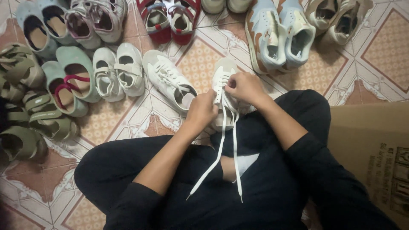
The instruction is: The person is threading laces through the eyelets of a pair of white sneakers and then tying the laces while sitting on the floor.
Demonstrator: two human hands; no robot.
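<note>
White sneaker (223, 91) is propped toe-outward against the crossed legs, so its eyelets face up. The left hand (201, 111) is closed around the shoe's side, steadying it. The right hand (246, 86) pinches the lace (221, 145) near the eyelets; both lace ends hang loose. Its mate (169, 80) lies just beside, on the tiled floor (200, 59).

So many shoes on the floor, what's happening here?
A person sits cross-legged on the tiled floor with a white sneaker in front of them. The left hand grips its rear part, the right hand works at the laces, whose loose ends hang down over the lap. Its mate lies beside it, among rows of other shoes. A cardboard box stands to the right.
</note>
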